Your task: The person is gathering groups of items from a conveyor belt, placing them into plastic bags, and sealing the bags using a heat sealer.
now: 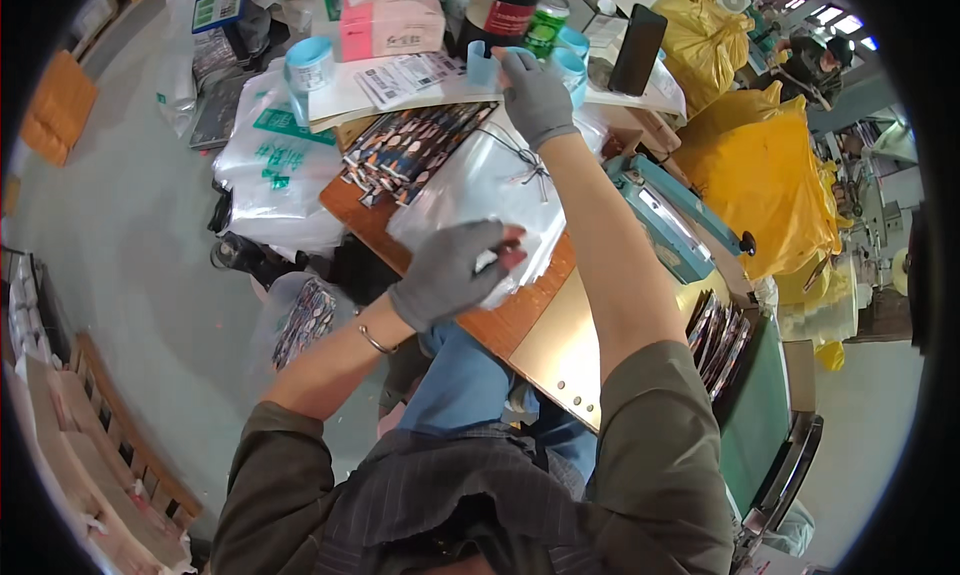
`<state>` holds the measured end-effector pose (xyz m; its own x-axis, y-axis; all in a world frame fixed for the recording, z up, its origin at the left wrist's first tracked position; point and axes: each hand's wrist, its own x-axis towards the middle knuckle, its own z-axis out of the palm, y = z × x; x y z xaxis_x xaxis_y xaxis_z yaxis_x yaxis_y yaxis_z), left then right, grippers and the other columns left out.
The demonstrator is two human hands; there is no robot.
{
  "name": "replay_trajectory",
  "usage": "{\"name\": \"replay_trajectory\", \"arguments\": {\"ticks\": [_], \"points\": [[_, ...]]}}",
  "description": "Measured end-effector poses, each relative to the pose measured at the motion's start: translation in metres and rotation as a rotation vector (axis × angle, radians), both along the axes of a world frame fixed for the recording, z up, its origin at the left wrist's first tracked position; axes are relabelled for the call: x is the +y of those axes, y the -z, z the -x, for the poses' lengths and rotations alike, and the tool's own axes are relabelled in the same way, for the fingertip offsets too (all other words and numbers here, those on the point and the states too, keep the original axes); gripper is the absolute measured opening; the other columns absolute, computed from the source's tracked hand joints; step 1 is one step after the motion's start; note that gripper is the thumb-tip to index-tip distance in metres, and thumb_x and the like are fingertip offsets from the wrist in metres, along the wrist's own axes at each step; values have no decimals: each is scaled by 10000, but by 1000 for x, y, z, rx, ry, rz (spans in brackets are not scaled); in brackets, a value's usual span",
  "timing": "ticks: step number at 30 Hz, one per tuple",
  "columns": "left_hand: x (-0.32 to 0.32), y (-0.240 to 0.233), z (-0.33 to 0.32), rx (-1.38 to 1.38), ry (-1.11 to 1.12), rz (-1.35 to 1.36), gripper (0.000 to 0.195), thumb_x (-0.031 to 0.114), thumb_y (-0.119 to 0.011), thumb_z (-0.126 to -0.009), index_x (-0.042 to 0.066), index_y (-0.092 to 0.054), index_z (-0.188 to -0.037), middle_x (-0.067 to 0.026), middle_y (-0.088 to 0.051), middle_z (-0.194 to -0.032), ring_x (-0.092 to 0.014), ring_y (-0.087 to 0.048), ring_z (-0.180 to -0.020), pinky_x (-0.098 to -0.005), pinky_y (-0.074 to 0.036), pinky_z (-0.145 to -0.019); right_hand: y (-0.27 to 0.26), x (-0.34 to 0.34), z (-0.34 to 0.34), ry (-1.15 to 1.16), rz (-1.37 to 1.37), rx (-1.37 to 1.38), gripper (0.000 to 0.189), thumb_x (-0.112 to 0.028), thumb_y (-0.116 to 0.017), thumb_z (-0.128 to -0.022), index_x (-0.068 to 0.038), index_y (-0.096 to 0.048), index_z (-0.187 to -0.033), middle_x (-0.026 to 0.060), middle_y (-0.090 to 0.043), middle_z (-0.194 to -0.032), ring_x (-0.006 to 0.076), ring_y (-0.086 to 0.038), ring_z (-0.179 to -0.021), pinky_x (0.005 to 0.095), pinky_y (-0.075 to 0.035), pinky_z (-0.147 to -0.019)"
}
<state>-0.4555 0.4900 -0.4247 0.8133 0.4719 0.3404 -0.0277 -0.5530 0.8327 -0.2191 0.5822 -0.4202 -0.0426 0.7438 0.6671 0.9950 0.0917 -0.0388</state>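
Note:
My left hand (454, 271), in a grey glove with bare fingertips, hovers at or just above the near edge of a stack of clear plastic bags (480, 192). Its fingers are curled but apart, with nothing plainly held. Farther off, my right hand (536, 98), gloved alike, reaches to the raised white shelf (457, 93). Its fingertips meet the edge of a light blue strip (481, 68) beside several light blue label rolls (571, 72); the hand hides whether they pinch it. Dark patterned packets (420, 147) lie left of the bags, and a dark cord (532, 168) crosses them.
A teal impulse sealer (664, 215) stands right of the bags. On the shelf are a pink box (391, 27), printed labels (409, 78), bottles (506, 8) and a phone (637, 49). Yellow plastic sacks (757, 192) rise at the right; another person (814, 64) is beyond.

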Motion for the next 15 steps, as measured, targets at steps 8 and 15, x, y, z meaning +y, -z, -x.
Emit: {"name": "replay_trajectory", "arguments": {"ticks": [8, 15], "points": [[43, -11, -24, 26, -277, 144, 250, 202, -619, -855, -1, -628, -1001, -151, -653, -841, -226, -634, -732, -309, -483, -683, 0, 34, -7, 182, 150, 105, 240, -141, -504, -835, -148, -525, -1074, 107, -602, -1007, 362, -622, -756, 469, -495, -613], [29, 26, -37, 122, -140, 123, 235, 162, -564, -886, -24, -624, -1016, -81, -647, -882, -139, -591, -793, -265, -453, -732, -7, -44, -10, 121, -132, 277, 406, -238, -645, -780, -147, -525, -1157, 105, -581, -1068, 335, -624, -809, 434, -507, -610]]}}
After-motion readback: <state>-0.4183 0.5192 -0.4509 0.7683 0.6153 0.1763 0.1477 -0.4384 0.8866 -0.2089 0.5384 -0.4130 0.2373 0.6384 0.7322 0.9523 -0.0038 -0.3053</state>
